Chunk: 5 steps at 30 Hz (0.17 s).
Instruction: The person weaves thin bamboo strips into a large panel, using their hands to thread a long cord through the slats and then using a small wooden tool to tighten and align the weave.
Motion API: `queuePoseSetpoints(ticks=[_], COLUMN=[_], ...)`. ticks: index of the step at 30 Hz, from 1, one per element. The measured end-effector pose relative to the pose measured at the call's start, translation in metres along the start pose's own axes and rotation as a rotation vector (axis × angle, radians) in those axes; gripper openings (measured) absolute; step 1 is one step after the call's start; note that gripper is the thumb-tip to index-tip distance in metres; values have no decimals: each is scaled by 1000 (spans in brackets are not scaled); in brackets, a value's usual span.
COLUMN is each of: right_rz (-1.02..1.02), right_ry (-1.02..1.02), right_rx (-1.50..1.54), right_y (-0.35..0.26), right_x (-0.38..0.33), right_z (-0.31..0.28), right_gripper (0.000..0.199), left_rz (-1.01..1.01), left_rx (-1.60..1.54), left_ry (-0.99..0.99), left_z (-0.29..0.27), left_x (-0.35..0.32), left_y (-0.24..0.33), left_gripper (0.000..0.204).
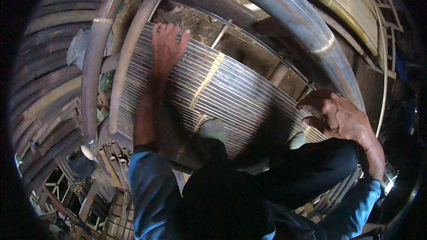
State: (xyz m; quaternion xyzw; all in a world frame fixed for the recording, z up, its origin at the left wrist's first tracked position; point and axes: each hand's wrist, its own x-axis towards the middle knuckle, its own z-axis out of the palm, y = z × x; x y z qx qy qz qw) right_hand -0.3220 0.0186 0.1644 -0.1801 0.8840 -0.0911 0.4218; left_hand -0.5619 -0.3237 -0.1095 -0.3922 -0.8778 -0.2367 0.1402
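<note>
A: Head view: we see our left hand [167, 44] lying flat on the far edge of the curved panel of thin pale bamboo slats [213, 93], fingers spread apart.

B: And our right hand [340, 118] grips that panel's right edge, fingers curled round it. The panel lies across our knees, beside the thick curved bamboo poles [95, 71] at its left edge.

The left arm stretches far forward, its hand [167, 44] spread flat, fingers curled over the far edge. The right arm bends sharply, its hand [336, 115] cupped, fingers curled downward.
</note>
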Motion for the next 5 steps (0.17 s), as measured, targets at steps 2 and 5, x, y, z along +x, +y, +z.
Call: queuePoseSetpoints(ticks=[2, 5], right_rz=[-13, -60], right_ry=[-135, -47], right_rx=[-219, -157], right_y=[2, 7], right_x=[21, 45], right_z=[-6, -6], right_gripper=[56, 60], left_rz=[-7, -16], left_rx=[-13, -102], left_ry=[11, 44], left_z=[3, 7], left_x=[0, -8], left_y=[-7, -11], left_gripper=[18, 23])
